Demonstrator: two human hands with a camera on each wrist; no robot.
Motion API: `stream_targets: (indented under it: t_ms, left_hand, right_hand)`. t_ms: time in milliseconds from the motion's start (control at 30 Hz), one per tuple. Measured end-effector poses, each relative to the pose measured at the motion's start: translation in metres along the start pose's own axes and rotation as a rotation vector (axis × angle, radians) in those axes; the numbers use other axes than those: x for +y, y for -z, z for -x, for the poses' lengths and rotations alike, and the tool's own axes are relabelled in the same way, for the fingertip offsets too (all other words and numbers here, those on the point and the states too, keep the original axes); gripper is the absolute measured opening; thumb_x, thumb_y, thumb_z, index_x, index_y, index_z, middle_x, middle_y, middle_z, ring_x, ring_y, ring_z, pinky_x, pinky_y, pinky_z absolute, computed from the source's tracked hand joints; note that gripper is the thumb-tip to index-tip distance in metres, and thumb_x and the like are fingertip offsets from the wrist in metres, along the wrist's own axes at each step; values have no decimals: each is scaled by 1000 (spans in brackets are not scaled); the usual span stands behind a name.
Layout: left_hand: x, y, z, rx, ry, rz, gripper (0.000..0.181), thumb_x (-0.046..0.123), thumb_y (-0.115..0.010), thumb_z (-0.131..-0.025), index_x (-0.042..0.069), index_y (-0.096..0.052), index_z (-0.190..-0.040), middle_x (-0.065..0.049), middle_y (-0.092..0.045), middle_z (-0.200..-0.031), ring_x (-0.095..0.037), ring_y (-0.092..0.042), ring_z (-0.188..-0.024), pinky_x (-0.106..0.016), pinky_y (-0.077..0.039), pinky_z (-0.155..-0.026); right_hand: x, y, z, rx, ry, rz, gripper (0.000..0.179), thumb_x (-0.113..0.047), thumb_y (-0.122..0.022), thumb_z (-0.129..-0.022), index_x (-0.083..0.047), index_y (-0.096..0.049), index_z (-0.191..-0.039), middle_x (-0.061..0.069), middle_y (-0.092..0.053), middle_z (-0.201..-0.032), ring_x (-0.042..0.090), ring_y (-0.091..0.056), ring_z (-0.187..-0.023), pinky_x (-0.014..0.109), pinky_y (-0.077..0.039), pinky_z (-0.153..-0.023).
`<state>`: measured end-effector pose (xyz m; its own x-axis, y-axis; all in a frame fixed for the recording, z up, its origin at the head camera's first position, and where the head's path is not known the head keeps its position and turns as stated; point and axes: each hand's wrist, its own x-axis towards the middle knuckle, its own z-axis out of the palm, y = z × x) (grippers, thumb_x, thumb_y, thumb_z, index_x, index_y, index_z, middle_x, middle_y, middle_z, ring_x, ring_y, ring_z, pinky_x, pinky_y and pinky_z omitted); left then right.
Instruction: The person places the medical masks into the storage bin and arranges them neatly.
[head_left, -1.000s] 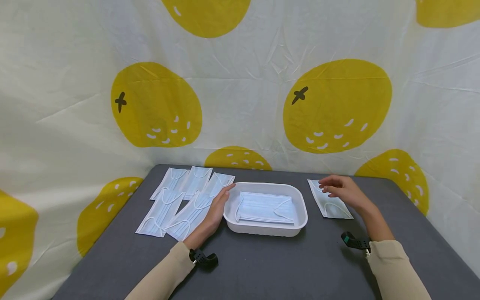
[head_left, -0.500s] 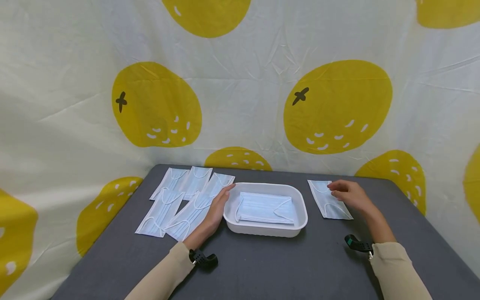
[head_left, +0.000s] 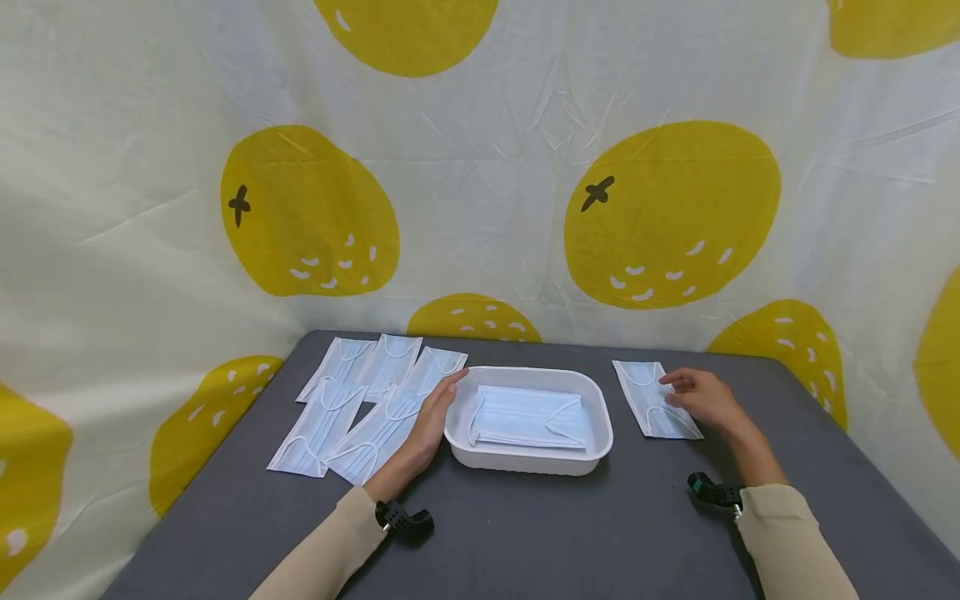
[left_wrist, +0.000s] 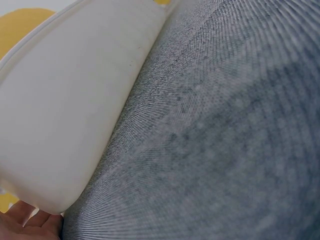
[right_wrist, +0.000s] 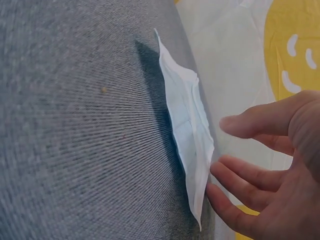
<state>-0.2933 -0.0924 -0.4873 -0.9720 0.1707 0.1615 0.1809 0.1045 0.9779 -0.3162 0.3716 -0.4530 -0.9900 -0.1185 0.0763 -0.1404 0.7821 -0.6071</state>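
Pale-blue, the separate surgical mask (head_left: 648,402) lies in the head view's right part, slanting lengthwise to lower right, just left of the nearer right hand (head_left: 707,400), whose thumb and fingers stand apart.

Wears a beige left sleeve (head_left: 318,550) at seven o'clock in the head view, a matching right sleeve (head_left: 795,540) at four. Bears a curved black left wrist unit (head_left: 408,522) and a similar right wrist unit (head_left: 718,494) with a green mark (head_left: 699,481) at its ten-o'clock end.
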Motion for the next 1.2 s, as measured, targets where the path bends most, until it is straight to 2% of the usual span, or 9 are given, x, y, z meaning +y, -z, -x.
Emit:
stream_targets:
  t_ms: [400, 700, 867, 1067, 1200]
  left_hand:
    - [-1, 1, 0, 2, 6, -3, 46, 30, -32, -114, 16, -46, -156, -9, -41, -165, -30, -29, -158, -55, -17, -130]
    - [-1, 1, 0, 2, 7, -5, 46, 30, -32, -114, 17, -47, -156, -8, -40, -165, -30, -27, -158, -56, -15, -130]
    - [-1, 1, 2, -5, 8, -1, 47, 32, -30, -114, 17, -46, -156, -8, -39, -166, -31, -26, -159, -57, -14, -130]
    - [-1, 1, 2, -1, 0, 4, 47, 31, -31, -114, 16, -46, -156, -9, -39, -166, -31, -26, -159, -57, -14, -130]
    - [0, 1, 1, -2, -3, 5, 46, 30, -31, -114, 16, -46, -156, -9, -40, -165, -31, -26, -158, -57, -14, -130]
  right_hand:
    - [0, -1, -1, -4, -31, 87, 37, -4, -75, -81, 6, -69, -117, 35, -67, -119, 51, -63, -111, 63, -51, -92]
    - [0, -3, -1, 14, -57, 117, 39, -2, -74, -75, 4, -71, -114, 32, -69, -116, 46, -65, -105, 56, -51, -86]
    - [-2, -2, -2, 21, -65, 141, 35, -3, -72, -77, 5, -72, -111, 33, -69, -115, 48, -62, -103, 55, -50, -84]
    - [-2, 1, 0, 37, -140, 131, 32, 0, -64, -79, 7, -71, -110, 34, -68, -113, 49, -59, -101, 55, -50, -82]
    - [-1, 1, 2, 54, -173, 118, 31, -1, -64, -80, 7, -71, -109, 34, -69, -113, 48, -60, -99, 51, -50, -78]
